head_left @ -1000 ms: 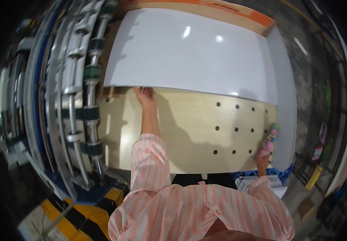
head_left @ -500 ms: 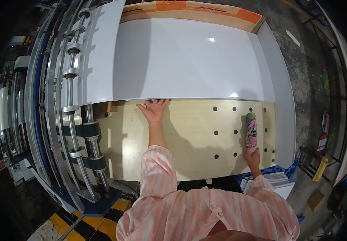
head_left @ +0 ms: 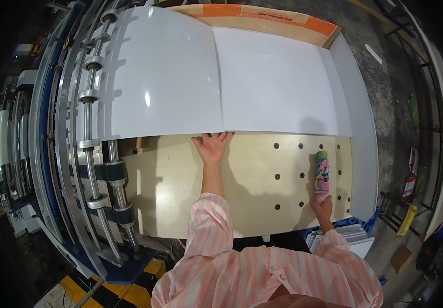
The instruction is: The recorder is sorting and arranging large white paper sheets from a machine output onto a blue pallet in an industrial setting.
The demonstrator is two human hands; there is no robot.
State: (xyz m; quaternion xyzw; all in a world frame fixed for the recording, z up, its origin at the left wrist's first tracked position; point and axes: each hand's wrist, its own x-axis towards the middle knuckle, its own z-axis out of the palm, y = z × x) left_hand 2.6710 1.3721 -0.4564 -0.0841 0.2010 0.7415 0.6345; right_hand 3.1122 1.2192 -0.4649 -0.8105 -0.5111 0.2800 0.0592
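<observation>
A glossy white sheet [head_left: 175, 77] extends from the rollers at the left, its right edge slightly curled over another white sheet [head_left: 283, 82] lying on the table. My left hand [head_left: 212, 149] is palm up at the near edge of the sheets, by the upper one's right corner. Its fingers are spread, with the tips touching or just under that edge. On the right, my right hand [head_left: 323, 209] grips the lower end of a multicoloured cloth-wrapped roll [head_left: 322, 174], held upright in the picture over the pale wooden table [head_left: 247, 185]. What the cloth is wrapped round is hidden.
A machine with metal rollers on a shaft [head_left: 89, 95] borders the left side. A grey panel [head_left: 357, 97] curves along the right, and an orange-and-brown cardboard strip [head_left: 262, 21] closes the far side. White boards [head_left: 342, 240] stand in a blue crate near my right elbow.
The upper white sheet has advanced rightward from the rollers, covering more of the lower one. My left hand has shifted right along the near edge. My right hand still holds the roll.
</observation>
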